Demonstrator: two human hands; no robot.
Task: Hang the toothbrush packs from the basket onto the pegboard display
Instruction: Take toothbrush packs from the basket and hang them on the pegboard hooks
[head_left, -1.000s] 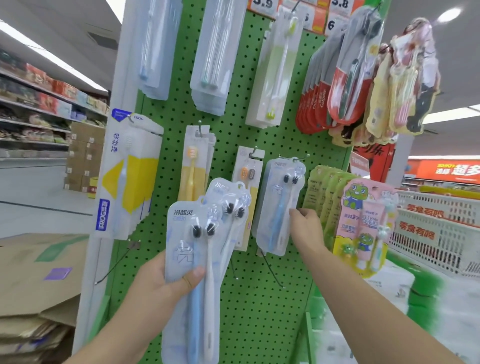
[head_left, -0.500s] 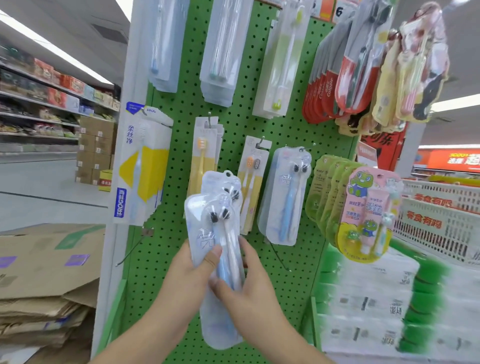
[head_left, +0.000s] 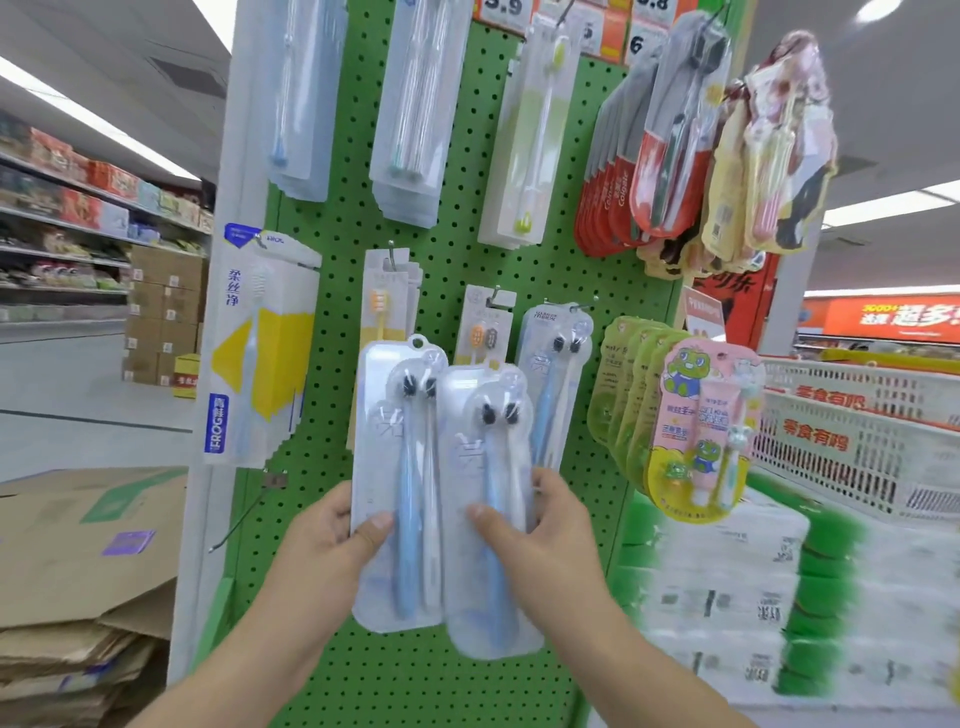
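Both hands are up in front of the green perforated pegboard (head_left: 457, 270), each with a pack of its own. The left hand (head_left: 324, 545) pinches a clear, rounded-corner plastic blister pack (head_left: 397, 483) at its lower left edge, thumb flat on the glossy front, fingers hidden behind. Inside it sit a blue toothbrush and a white one, dark bristle heads at the top, and a small hang tab crowns the pack. The right hand (head_left: 540, 530) holds a second clear blister pack of the same kind (head_left: 485, 509), thumb pressed on the front over the blue handle, fingers wrapped round its right edge. This second pack overlaps the first one's right side and sits a little lower. Both packs are upright, off the hooks, in front of the board's lower middle.

Just behind and right of them, a matching clear pack with blue and white brushes (head_left: 556, 384) hangs from a metal hook. To its left hang slim white card packs with orange-headed brushes (head_left: 483, 332), and further left a tall pale-yellow pack (head_left: 384, 306). At the far left edge hangs a boxy white, yellow and blue carton (head_left: 260, 348). Right of the board's edge dangle leaf-green pouches (head_left: 623, 395) and a pink cartoon-frog kids' set (head_left: 704, 431). A white lattice plastic basket (head_left: 857, 431) stands at the right; flattened brown cardboard (head_left: 78, 561) is stacked at the lower left.
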